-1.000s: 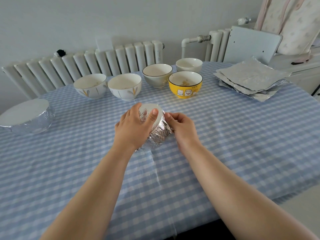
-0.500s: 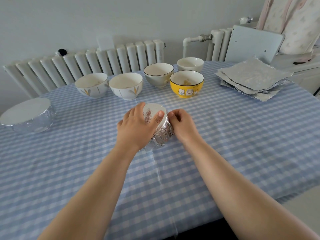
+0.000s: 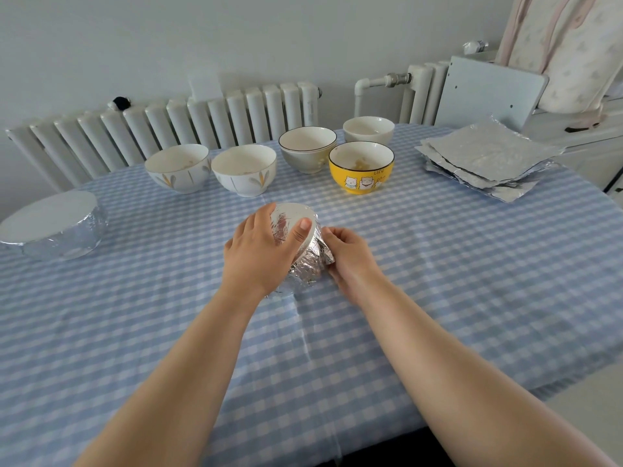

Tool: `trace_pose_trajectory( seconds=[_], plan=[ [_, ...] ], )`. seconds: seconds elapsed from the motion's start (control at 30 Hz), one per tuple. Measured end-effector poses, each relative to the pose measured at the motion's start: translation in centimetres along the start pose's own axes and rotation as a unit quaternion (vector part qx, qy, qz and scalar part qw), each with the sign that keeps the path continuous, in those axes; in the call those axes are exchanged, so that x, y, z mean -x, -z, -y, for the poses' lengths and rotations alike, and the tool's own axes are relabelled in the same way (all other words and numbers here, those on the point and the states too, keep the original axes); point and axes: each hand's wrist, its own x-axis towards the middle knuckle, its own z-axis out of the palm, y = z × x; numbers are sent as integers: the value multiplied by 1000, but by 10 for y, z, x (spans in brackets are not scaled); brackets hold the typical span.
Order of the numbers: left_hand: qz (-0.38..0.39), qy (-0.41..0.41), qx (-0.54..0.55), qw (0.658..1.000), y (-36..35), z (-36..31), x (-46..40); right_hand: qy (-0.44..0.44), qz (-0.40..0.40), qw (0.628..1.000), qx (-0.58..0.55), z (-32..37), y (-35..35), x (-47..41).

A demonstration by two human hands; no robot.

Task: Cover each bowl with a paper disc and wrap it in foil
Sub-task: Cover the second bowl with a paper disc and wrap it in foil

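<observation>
A foil-wrapped bowl (image 3: 301,254) stood at the middle of the tabletop (image 3: 472,264), tilted toward the far side, its contents hidden by the wrap. The left hand (image 3: 261,251) lay over its top and near side, thumb on the upper rim and fingers curled round the foil. The right hand (image 3: 349,254) pinched a fold of foil against the bowl's right flank. Both grips were clamped on this bowl.

Behind it stood five uncovered bowls. Two white bowls with leaf marks, one at the left (image 3: 178,167) and one beside it (image 3: 244,169), showed faint specks inside. A grey bowl (image 3: 307,148) with a dark rim appeared bare inside. A plain white bowl (image 3: 368,130) stood farthest back, its contents unclear. The yellow bowl (image 3: 361,166) held a small smear of pale food residue; its wall carried cartoon cats and small lettering, seemingly "LIFE", not fully legible.

One larger wrapped bowl (image 3: 50,227), flat-topped in foil, sat at the left edge of the tabletop, well apart from the others. Total: seven bowls, two wrapped.

A stack of foil sheets (image 3: 485,160) lay at the far right; the count could not be told. The tabletop bore a blue-and-white check cloth. A radiator (image 3: 161,129) ran along the wall behind.
</observation>
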Motion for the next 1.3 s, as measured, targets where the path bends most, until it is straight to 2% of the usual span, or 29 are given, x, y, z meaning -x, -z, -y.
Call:
trace_pose_trajectory(
  seconds=[0.5, 0.83, 1.07, 1.17, 1.23, 1.3],
  plan=[
    [-9, 2, 23, 1000, 3, 2, 4, 15, -37, 998, 38, -6, -4, -3],
    [-1, -6, 42, 999, 6, 6, 3, -26, 49, 997, 47, 2, -5, 1],
    [-10, -7, 26, 1000, 3, 9, 0, -23, 43, 994, 99, 4, -4, 0],
    [-9, -8, 1, 1000, 2, 6, 0, 37, -42, 977, 204, 13, 12, 0],
    [-6, -10, -17, 1000, 1, 3, 1, 137, -112, 959, 220, 19, 22, 3],
    [-2, -10, -36, 999, 1, 1, 0, 234, -113, 935, 243, 26, 23, 15]
  ],
)
